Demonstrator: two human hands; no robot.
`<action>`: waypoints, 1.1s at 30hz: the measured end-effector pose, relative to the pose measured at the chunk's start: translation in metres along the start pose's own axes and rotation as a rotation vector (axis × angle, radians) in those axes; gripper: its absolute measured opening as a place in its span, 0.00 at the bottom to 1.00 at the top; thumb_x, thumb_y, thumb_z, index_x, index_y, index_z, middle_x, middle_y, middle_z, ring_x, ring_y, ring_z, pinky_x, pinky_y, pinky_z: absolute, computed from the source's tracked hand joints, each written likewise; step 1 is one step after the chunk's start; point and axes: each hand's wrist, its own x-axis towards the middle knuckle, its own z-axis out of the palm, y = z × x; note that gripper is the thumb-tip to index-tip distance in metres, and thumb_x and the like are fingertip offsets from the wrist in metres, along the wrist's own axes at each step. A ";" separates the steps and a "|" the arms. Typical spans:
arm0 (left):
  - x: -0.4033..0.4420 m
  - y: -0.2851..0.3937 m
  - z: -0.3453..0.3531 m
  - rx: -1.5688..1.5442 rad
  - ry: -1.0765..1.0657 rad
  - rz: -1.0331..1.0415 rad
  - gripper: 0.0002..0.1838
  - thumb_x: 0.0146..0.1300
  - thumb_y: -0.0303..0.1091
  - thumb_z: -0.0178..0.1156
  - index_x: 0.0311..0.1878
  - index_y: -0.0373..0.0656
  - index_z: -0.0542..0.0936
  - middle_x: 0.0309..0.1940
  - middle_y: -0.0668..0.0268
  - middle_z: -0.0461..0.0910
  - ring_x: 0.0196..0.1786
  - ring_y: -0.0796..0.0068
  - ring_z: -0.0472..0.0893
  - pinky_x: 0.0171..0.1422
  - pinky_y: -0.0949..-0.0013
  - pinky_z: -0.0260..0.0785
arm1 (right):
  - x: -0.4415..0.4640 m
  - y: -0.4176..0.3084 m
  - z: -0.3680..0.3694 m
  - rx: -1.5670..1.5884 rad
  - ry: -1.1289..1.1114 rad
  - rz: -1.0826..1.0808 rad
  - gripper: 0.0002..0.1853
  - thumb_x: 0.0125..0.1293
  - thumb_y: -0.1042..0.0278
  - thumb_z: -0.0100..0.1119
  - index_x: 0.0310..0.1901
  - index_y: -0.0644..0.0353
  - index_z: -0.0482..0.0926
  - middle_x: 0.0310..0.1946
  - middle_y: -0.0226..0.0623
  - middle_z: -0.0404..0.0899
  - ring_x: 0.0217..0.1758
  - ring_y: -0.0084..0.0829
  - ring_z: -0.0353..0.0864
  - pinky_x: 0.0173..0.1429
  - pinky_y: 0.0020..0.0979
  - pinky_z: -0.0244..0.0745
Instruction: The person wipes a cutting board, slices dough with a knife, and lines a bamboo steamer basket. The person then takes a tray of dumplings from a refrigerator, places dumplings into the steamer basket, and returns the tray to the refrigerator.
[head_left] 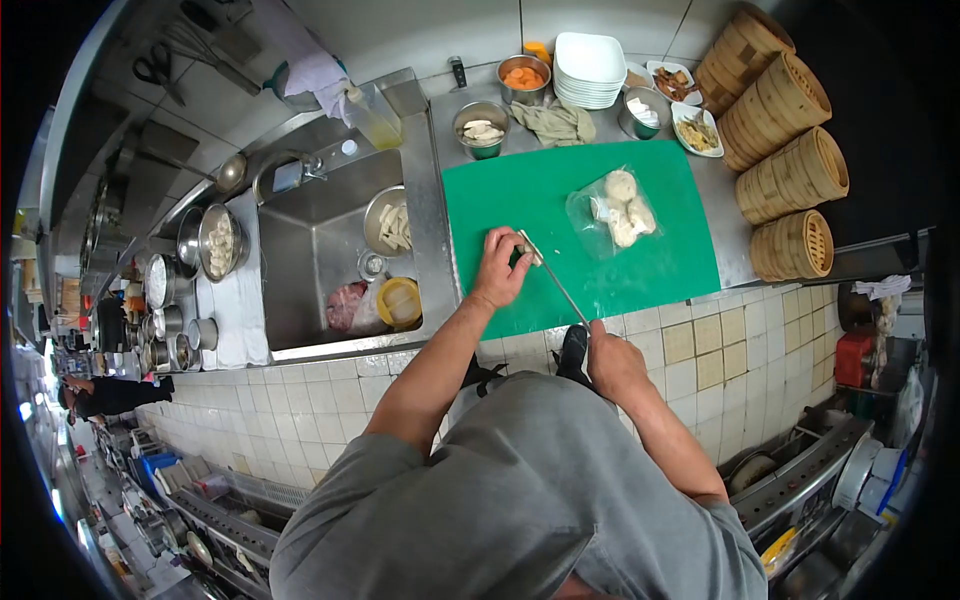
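On the green cutting board (640,275), near its left edge, my left hand (503,268) has its fingers bent around a small pale piece of food (530,246). My right hand (614,362) is closed around the handle of a knife beyond the board's front edge. The knife's thin blade (563,286) runs up and left, and its tip end lies at the pale piece by my left fingertips. Tiny pale bits are on the board beside the blade. Farther right, a clear plastic bag (612,212) holds several round whitish pieces that look like mushrooms.
Behind the board stand bowls of orange slices (523,78) and pale slices (481,129), a green cloth (553,123) and stacked white plates (588,70). Bamboo steamers (792,175) line the right. At left is a steel sink (310,240). A person (120,396) stands far left.
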 end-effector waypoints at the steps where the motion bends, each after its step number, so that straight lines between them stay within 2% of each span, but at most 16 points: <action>1: 0.000 0.000 -0.001 -0.001 0.000 -0.002 0.15 0.65 0.27 0.69 0.52 0.40 0.76 0.55 0.52 0.72 0.59 0.49 0.75 0.66 0.53 0.70 | 0.002 0.000 0.001 0.006 0.009 -0.003 0.10 0.72 0.75 0.48 0.52 0.67 0.69 0.36 0.61 0.86 0.43 0.63 0.87 0.49 0.60 0.80; 3: 0.002 0.002 -0.003 0.038 -0.004 0.059 0.14 0.66 0.28 0.69 0.52 0.40 0.77 0.55 0.52 0.72 0.59 0.48 0.75 0.66 0.53 0.71 | 0.006 -0.001 0.000 0.011 0.015 -0.004 0.08 0.76 0.72 0.48 0.50 0.66 0.69 0.35 0.62 0.86 0.42 0.64 0.86 0.47 0.61 0.78; 6: 0.003 0.006 -0.004 0.063 -0.023 0.029 0.14 0.67 0.29 0.68 0.52 0.40 0.77 0.56 0.52 0.72 0.60 0.47 0.75 0.67 0.52 0.71 | 0.012 -0.008 -0.004 0.023 0.028 -0.029 0.08 0.73 0.75 0.47 0.51 0.67 0.68 0.35 0.63 0.86 0.42 0.66 0.86 0.47 0.63 0.78; 8: 0.003 0.004 -0.003 0.060 -0.025 0.025 0.14 0.67 0.29 0.68 0.53 0.40 0.77 0.56 0.51 0.73 0.60 0.47 0.75 0.67 0.52 0.71 | 0.022 -0.016 -0.007 0.003 -0.033 0.009 0.12 0.69 0.77 0.48 0.52 0.68 0.70 0.41 0.63 0.86 0.48 0.63 0.87 0.52 0.59 0.80; 16: 0.006 0.000 -0.003 0.075 -0.019 0.034 0.12 0.70 0.28 0.65 0.53 0.37 0.76 0.56 0.50 0.73 0.60 0.49 0.76 0.67 0.54 0.72 | 0.077 -0.027 0.001 0.087 0.006 -0.020 0.11 0.70 0.76 0.47 0.52 0.67 0.70 0.42 0.64 0.86 0.49 0.64 0.86 0.54 0.59 0.79; 21: 0.004 -0.006 -0.001 0.061 -0.017 -0.005 0.12 0.72 0.28 0.64 0.54 0.37 0.75 0.58 0.51 0.73 0.60 0.53 0.78 0.65 0.58 0.78 | 0.099 -0.042 -0.005 0.142 0.012 -0.030 0.12 0.71 0.75 0.48 0.53 0.67 0.70 0.44 0.64 0.86 0.50 0.64 0.86 0.55 0.59 0.79; 28: 0.005 -0.009 0.001 0.042 -0.006 0.005 0.12 0.72 0.27 0.64 0.54 0.37 0.75 0.58 0.51 0.72 0.60 0.52 0.78 0.65 0.58 0.78 | 0.141 -0.045 0.011 0.123 0.039 -0.037 0.14 0.71 0.74 0.50 0.56 0.67 0.70 0.46 0.63 0.87 0.53 0.62 0.87 0.57 0.58 0.80; 31: 0.008 0.001 -0.005 0.052 -0.044 0.000 0.16 0.70 0.29 0.67 0.57 0.38 0.75 0.59 0.51 0.72 0.62 0.51 0.77 0.67 0.56 0.75 | 0.146 -0.051 0.011 0.133 0.040 -0.038 0.14 0.72 0.73 0.49 0.56 0.67 0.70 0.46 0.62 0.87 0.53 0.62 0.87 0.58 0.57 0.80; 33: 0.004 0.013 -0.005 0.104 -0.015 0.021 0.20 0.66 0.32 0.71 0.58 0.42 0.78 0.61 0.51 0.71 0.63 0.47 0.75 0.68 0.52 0.72 | 0.145 -0.053 0.011 0.142 0.048 -0.040 0.13 0.73 0.73 0.49 0.56 0.66 0.70 0.46 0.62 0.87 0.53 0.62 0.87 0.58 0.56 0.81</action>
